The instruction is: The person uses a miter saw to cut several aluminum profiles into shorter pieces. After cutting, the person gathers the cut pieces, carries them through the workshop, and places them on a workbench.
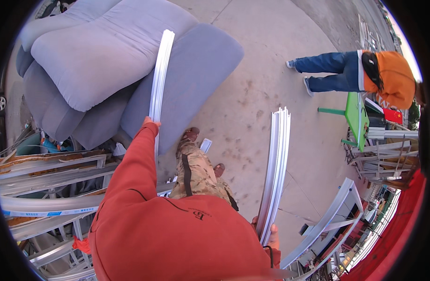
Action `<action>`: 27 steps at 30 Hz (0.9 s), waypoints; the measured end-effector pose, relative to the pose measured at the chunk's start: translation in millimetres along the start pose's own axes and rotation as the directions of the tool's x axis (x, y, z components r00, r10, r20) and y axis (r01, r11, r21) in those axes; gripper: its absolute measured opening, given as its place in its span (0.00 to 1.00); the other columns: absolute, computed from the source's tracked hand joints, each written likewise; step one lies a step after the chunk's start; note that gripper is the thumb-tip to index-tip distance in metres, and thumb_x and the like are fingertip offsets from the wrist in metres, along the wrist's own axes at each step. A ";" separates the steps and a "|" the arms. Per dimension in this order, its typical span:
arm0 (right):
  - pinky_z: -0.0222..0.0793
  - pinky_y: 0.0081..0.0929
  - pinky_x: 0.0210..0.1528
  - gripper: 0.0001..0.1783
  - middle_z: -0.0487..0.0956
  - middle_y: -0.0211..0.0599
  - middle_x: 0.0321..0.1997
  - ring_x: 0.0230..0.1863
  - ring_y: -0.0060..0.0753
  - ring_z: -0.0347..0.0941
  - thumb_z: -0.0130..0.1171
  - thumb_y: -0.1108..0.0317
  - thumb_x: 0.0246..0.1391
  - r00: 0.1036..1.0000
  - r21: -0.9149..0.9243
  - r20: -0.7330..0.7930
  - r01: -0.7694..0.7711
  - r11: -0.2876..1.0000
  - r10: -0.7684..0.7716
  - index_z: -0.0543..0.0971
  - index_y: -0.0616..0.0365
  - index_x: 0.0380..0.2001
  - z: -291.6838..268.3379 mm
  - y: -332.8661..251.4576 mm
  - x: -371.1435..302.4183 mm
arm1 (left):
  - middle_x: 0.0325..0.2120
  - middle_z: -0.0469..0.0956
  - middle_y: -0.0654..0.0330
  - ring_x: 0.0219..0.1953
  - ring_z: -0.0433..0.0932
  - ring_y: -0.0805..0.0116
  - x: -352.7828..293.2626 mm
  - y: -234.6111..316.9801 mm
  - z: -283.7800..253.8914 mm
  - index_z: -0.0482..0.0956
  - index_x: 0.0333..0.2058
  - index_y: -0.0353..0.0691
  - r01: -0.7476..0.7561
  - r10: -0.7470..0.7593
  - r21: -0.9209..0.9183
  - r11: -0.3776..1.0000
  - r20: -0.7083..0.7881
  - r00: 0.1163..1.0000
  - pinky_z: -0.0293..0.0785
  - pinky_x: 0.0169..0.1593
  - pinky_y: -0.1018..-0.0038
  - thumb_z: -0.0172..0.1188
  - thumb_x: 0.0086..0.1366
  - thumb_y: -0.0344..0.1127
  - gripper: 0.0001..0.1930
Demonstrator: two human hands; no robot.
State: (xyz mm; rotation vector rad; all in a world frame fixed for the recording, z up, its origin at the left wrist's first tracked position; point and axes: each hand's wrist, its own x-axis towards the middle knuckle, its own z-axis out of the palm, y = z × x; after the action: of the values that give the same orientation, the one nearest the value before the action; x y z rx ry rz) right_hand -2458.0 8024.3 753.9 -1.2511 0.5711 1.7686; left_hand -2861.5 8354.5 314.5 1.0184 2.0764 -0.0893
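My left arm, in a red sleeve, stretches forward, and my left hand [151, 124] is closed round a long silver metal profile [161, 75]. Its far end stands up in front of the grey cushions [112, 51], and its lower part runs down behind my arm. At my right side, low in the view, my right hand [274, 236] is wrapped round a ribbed bundle of silver metal profiles [276, 164], whose far end points forward. Part of that hand is hidden behind the metal. Another short silver profile end [205, 145] shows between my feet.
Metal lengths and frames [51, 187] are stacked at my left. On the right are a pale metal frame [332, 215] and a green table [355, 119]. A person in an orange top [395, 79] bends beyond it. Concrete floor [252, 84] stretches ahead.
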 end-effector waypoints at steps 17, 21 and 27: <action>0.76 0.28 0.39 0.40 0.79 0.39 0.33 0.34 0.34 0.76 0.75 0.46 0.30 0.989 0.188 -0.001 0.146 0.971 -0.148 0.77 0.64 0.45 7.2 -41.1 5.5 | 0.49 0.76 0.42 0.51 0.77 0.52 -101.1 141.0 33.6 0.74 0.53 0.30 -0.558 0.561 -0.093 0.824 0.267 0.784 0.72 0.57 0.62 0.71 0.51 0.45 0.34; 0.76 0.28 0.38 0.40 0.79 0.40 0.32 0.32 0.33 0.76 0.74 0.44 0.31 0.960 0.244 0.108 0.227 0.943 -0.259 0.78 0.63 0.44 -28.0 -68.2 11.4 | 0.56 0.72 0.45 0.55 0.74 0.56 -255.5 280.8 74.6 0.64 0.61 0.29 -0.345 0.623 -0.527 0.777 0.725 0.294 0.72 0.57 0.64 0.68 0.58 0.47 0.39; 0.76 0.28 0.37 0.39 0.80 0.40 0.33 0.33 0.33 0.77 0.70 0.43 0.37 0.908 0.262 0.094 0.373 0.890 -0.408 0.77 0.62 0.46 -88.6 -147.0 0.6 | 0.60 0.64 0.54 0.60 0.66 0.57 -477.4 431.1 128.2 0.52 0.65 0.39 -0.024 0.600 -0.623 0.782 0.762 -0.243 0.65 0.61 0.60 0.65 0.57 0.63 0.49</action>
State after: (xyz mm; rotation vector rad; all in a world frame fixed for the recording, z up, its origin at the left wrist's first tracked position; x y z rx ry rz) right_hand -2287.6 8032.6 735.4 -0.9778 0.3978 1.3907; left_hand -2314.7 8293.1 671.5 0.7170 0.1653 -0.1076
